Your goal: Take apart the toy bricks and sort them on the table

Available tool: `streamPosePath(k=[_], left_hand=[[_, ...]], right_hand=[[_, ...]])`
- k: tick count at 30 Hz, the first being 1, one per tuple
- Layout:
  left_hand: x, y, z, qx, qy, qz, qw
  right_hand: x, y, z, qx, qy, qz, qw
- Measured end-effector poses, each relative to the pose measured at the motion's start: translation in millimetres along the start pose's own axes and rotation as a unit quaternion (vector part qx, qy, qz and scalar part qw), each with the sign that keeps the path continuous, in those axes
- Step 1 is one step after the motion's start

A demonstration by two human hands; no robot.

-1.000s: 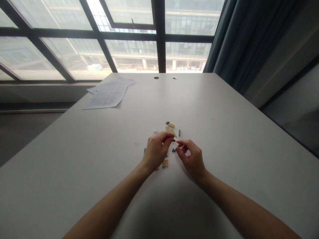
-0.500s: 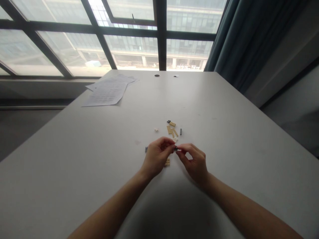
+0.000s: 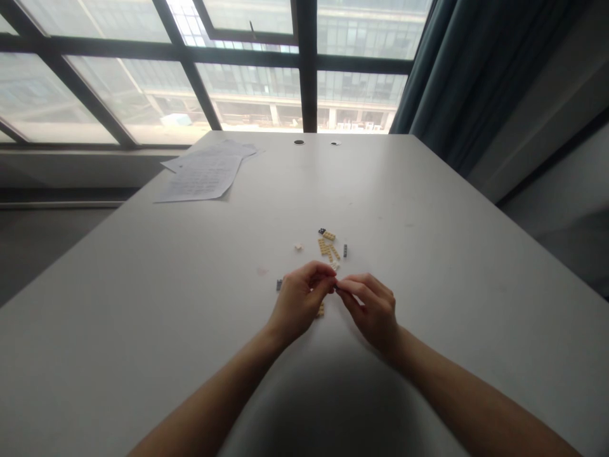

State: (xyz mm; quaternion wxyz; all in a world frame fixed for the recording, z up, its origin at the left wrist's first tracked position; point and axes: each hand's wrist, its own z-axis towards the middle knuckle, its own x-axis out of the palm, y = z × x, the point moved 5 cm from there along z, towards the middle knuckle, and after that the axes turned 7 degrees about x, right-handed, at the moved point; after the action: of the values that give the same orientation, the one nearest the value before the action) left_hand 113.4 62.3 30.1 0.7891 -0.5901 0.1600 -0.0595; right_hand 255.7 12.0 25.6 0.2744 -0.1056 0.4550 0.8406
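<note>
My left hand [image 3: 299, 301] and my right hand [image 3: 372, 309] meet fingertip to fingertip just above the white table [image 3: 428, 266]. Both are closed in a pinch on a tiny dark piece [image 3: 335, 289], too small to name. Just beyond the fingers lie tan toy bricks [image 3: 328, 247] and a small grey brick [image 3: 345, 250]. Another tan brick [image 3: 321, 310] shows between my hands. A grey brick [image 3: 279, 285] lies left of my left hand, and a small pale piece [image 3: 298, 246] sits further back.
Sheets of printed paper [image 3: 202, 174] lie at the table's far left corner. Two small round holes [image 3: 299, 142] sit near the far edge. A large window is behind the table, and a dark curtain [image 3: 457, 82] hangs at the right.
My hands came together from a small gap and now pinch the tiny piece between them. They also drew slightly nearer to me.
</note>
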Motion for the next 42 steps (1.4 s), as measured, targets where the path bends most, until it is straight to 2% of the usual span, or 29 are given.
streamPosePath(k=[4, 8, 12, 17, 23, 26, 29, 32, 34, 36, 42], left_hand=[[2.0, -8.1, -2.1, 0.052, 0.026, 0.069, 0.996], [2.2, -16.8, -3.1, 0.102, 0.033, 0.157, 0.982], [-2.9, -12.2, -0.1, 0.078, 0.023, 0.146, 0.986], [-3.8, -2.9, 3.2, 0.041, 0.057, 0.103, 0.992], [-3.2, 1.7, 1.1, 0.053, 0.068, 0.164, 0.983], [-4.5, -0.4, 1.1, 0.124, 0.088, 0.257, 0.954], [-5.8, -3.1, 1.6, 0.198, 0.108, 0.384, 0.895], [-3.7, -2.2, 1.6, 0.230, 0.141, 0.465, 0.843], [-0.3, -1.2, 0.3, 0.243, 0.164, 0.494, 0.819], [2.4, -0.6, -1.2, 0.251, 0.174, 0.503, 0.809], [5.2, -1.8, -3.3, 0.268, 0.170, 0.494, 0.809]], right_hand=[[1.5, -14.4, 4.1, 0.145, -0.015, 0.086, 0.986], [8.4, -22.4, 2.2, 0.208, 0.013, 0.176, 0.962], [10.6, -23.7, -0.3, 0.200, 0.037, 0.188, 0.961], [6.2, -19.2, 3.0, 0.138, 0.051, 0.138, 0.979], [1.3, -20.4, 8.4, 0.117, 0.069, 0.080, 0.987], [2.3, -23.9, 9.4, 0.124, 0.092, 0.046, 0.987], [4.9, -26.6, 9.6, 0.125, 0.116, -0.024, 0.985], [8.6, -26.9, 8.7, 0.114, 0.142, -0.084, 0.980], [10.2, -26.6, 7.8, 0.111, 0.150, -0.103, 0.977], [11.3, -26.3, 7.0, 0.113, 0.157, -0.113, 0.975], [11.4, -25.9, 7.0, 0.121, 0.164, -0.116, 0.972]])
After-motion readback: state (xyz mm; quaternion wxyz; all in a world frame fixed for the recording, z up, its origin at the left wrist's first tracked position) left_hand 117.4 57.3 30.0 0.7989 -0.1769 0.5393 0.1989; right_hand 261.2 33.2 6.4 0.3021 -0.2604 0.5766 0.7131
